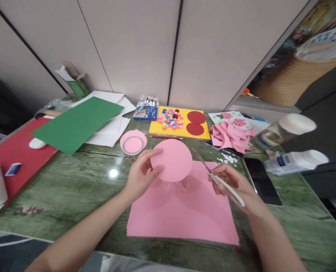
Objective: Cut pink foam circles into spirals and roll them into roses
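Between the thumb and fingers of my left hand (141, 172) is a pink paper circle (173, 160), pinched at its left edge and raised above the table. My right hand (234, 183) grips a pair of scissors (219, 177) with pale handles; the blades point up and left, apart from the circle. Under both lies a stack of pink paper sheets (181, 215). Just behind my left hand rests another pink circle (122, 140) with a round ring (133, 152) on it. Curled pink paper scraps (233, 136) are heaped behind my right hand.
On the back of the green marbled table (79, 189) lies a yellow sheet (153, 128) carrying pom-poms (170, 119) and two red circles (196, 117). Green paper (78, 122) and red paper (3, 151) are at left. A phone (261, 181) and two bottles (295, 162) stand right.
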Tool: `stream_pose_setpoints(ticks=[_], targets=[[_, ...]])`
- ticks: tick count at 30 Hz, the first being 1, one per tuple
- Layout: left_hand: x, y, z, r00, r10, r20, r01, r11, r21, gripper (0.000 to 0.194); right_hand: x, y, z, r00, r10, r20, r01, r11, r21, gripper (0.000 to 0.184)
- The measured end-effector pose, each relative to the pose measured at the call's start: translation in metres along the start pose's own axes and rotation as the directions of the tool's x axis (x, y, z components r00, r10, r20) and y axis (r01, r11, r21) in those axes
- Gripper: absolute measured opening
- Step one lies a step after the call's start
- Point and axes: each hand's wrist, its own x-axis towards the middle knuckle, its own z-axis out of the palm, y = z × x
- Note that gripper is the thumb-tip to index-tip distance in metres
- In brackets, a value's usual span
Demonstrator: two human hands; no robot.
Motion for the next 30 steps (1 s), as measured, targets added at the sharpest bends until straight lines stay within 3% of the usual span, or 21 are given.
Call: stream_pose_setpoints(ticks=[20, 25, 30], targets=[[-0.001, 0.002, 0.001, 1.000, -0.003, 0.021, 0.004, 1.000, -0.020, 0.040, -0.001, -0.001, 0.001, 1.000, -0.007, 0.020, 0.008, 0.999, -0.045, 0.019], [-0.002, 0.005, -0.001, 1.000, 0.018, 0.009, -0.019, 0.996, 0.089, 0.024, -0.001, 0.000, 0.003, 1.000, -0.001, 0.014, 0.002, 1.000, -0.031, 0.021], [-0.003, 0.011, 0.000, 1.000, 0.023, -0.003, -0.022, 0.991, 0.134, 0.033, 0.000, 0.002, 0.004, 1.000, 0.022, 0.004, -0.021, 0.999, -0.028, 0.017]])
